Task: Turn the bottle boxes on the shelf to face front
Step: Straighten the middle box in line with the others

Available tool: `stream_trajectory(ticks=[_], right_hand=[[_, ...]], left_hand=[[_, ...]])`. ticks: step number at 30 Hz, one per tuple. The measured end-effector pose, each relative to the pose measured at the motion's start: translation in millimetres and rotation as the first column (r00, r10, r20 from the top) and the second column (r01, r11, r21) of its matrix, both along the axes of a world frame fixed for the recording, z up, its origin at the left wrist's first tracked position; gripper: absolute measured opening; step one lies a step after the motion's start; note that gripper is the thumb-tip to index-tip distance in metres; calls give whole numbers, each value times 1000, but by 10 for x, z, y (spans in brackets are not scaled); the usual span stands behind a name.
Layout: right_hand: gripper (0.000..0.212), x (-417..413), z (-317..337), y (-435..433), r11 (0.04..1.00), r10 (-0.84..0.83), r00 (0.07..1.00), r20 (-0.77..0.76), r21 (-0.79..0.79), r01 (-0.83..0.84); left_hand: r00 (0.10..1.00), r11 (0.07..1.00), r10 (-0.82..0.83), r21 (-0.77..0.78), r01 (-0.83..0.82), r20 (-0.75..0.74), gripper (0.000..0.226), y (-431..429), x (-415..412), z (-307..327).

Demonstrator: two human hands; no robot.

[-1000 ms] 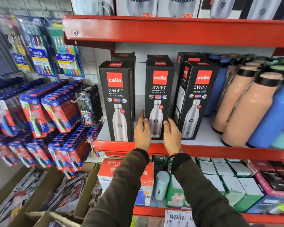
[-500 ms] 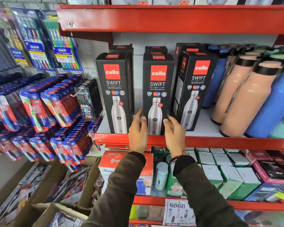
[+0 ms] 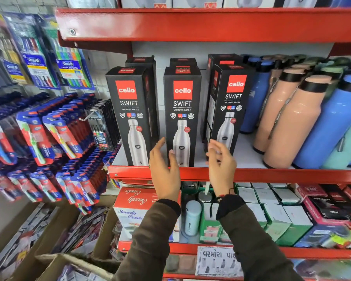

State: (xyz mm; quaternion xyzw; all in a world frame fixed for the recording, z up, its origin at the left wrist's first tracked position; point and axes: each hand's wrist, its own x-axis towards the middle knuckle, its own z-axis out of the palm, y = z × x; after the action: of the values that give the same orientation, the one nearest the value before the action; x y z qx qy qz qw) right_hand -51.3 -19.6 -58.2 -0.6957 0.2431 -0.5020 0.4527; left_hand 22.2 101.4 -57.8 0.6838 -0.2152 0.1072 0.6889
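My left hand (image 3: pixel 164 171) and right hand (image 3: pixel 221 165) hang spread, gripping nothing, near three black boxes (image 3: pixel 182 114) reading "cello SWIFT VACUSTEEL BOTTLE" on the red shelf (image 3: pixel 272 175).

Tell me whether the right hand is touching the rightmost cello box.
Cannot tell. In the head view the right hand overlaps the lower front of the rightmost cello box, but its fingers are blurred and open, so neither contact nor gap shows plainly.

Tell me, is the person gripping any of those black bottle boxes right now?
No. The left hand and right hand are open in front of the shelf, holding nothing.
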Motion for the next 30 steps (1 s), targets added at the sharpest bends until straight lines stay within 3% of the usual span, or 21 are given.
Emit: stream_trajectory(ticks=[4,9,13,19,30], right_hand=[[27,-175,63,-310,990,-120,987,106,-59,127],[49,-219,61,-755,997,-80,997,-5,6,80],[53,-141,58,-1038,997,40,989,-144,72,-30],[36,-72,40,-1160,993,120,983,-139,30,-117],[35,-264,27,-1087,996,85,983,-162,15,-84]], left_hand=[[982,998,16,-68,-3,190,35,-175,-203,77],[917,969,-232,0,245,323,40,-656,-373,175],[921,930,-352,179,323,166,54,-1056,-429,197],[916,919,-332,141,367,-223,55,-1312,-298,276],[952,938,-229,216,272,-203,44,-1195,-302,237]])
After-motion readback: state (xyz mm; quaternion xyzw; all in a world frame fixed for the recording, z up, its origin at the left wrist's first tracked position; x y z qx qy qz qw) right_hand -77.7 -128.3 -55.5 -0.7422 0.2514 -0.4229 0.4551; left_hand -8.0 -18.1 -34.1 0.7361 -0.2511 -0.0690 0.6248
